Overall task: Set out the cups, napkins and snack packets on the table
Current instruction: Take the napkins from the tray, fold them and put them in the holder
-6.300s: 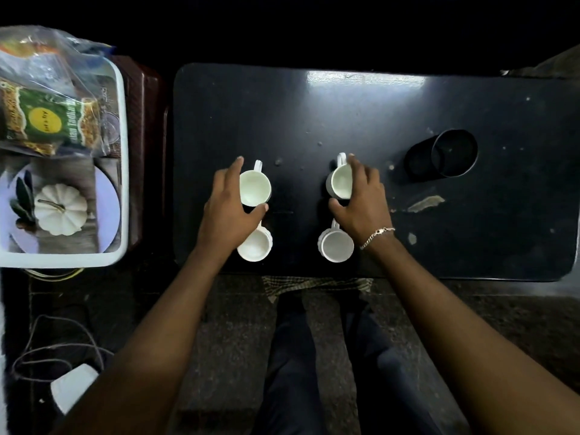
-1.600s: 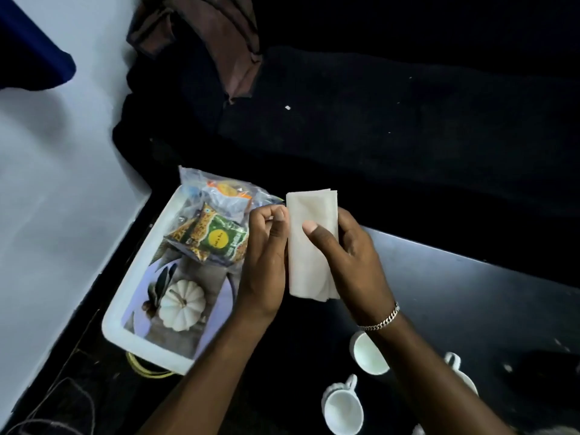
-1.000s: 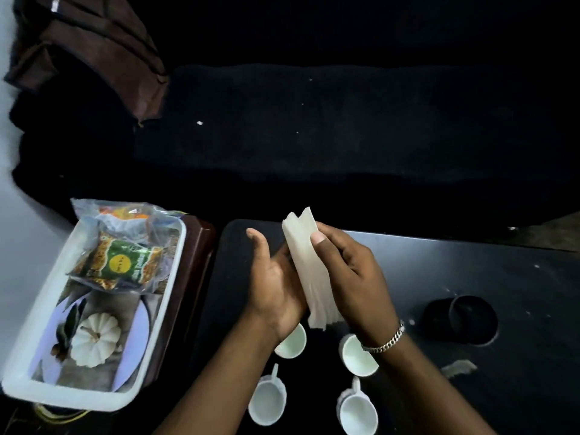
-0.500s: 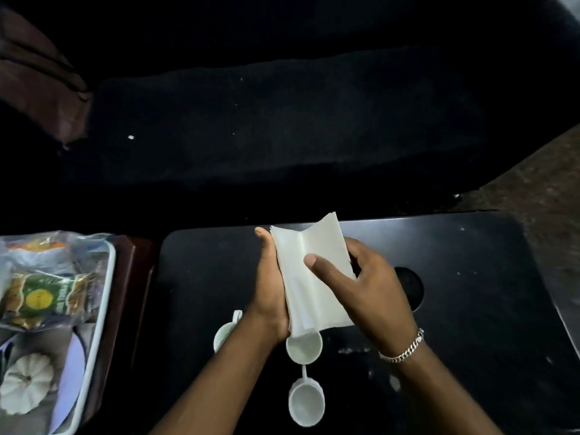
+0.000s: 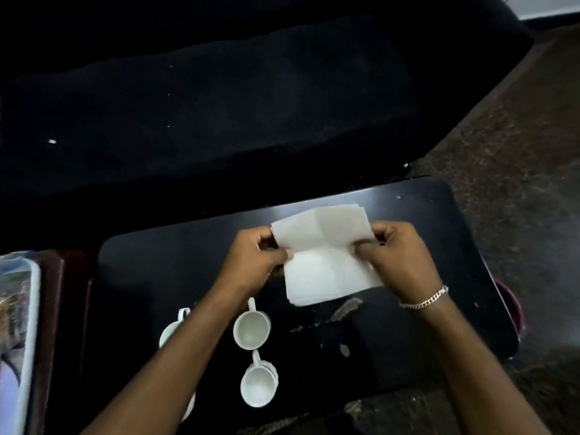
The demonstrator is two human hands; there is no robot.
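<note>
I hold a stack of white paper napkins (image 5: 329, 265) flat above the middle of the black table (image 5: 163, 265). My left hand (image 5: 254, 259) pinches its left edge and my right hand (image 5: 398, 259) pinches its right edge, and the top napkin is lifted away at the far side. Two white cups stand in front of the napkins, one (image 5: 251, 329) nearer the middle and one (image 5: 259, 386) by the table's front edge. A third white cup (image 5: 171, 328) shows partly behind my left forearm. At the left frame edge, only a sliver of the white tray (image 5: 29, 340) with the snack packets is visible.
A dark sofa (image 5: 204, 120) runs along the table's far side. A brown side table (image 5: 59, 324) carries the tray at the left. Scuffed patches (image 5: 345, 309) mark the tabletop. Carpeted floor (image 5: 518, 152) lies to the right.
The napkin stack has turned from upright to flat and wide, both hands now at its side edges, peeling the top napkin. The view has swung right, so the tray is nearly out of frame.
</note>
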